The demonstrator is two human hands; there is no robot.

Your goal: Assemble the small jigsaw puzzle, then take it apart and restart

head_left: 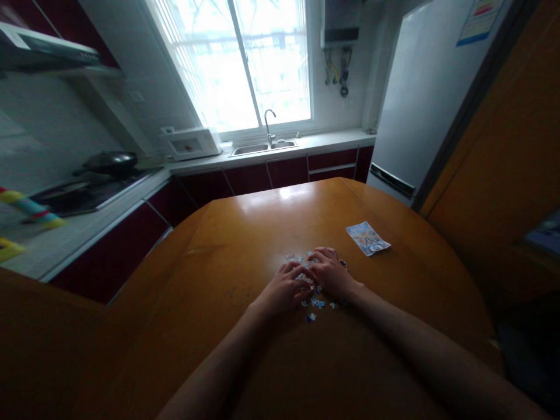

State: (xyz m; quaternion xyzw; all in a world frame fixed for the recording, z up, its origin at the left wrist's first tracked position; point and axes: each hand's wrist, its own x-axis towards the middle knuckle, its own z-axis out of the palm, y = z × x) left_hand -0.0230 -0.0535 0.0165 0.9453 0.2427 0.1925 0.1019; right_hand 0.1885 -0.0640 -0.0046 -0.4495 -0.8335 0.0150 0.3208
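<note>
Small blue-and-white jigsaw puzzle pieces [320,304] lie loose in a pile on the brown wooden table [245,233]. My left hand [286,289] rests over the left side of the pile, fingers bent and apart, palm down. Close against it, my right hand [331,273] covers the right side, its fingers loosely curved over the pieces with nothing visibly gripped. Several pieces under both hands are hidden. To the right of my hands lies a creased, colourful printed sheet [367,238], touched by neither hand.
Beyond the table stands a counter with a sink [249,150], a faucet [269,125] and a white microwave [192,144]. A wok [110,161] sits on the stove at left. A grey refrigerator [415,93] rises at right, near the table's rounded edge.
</note>
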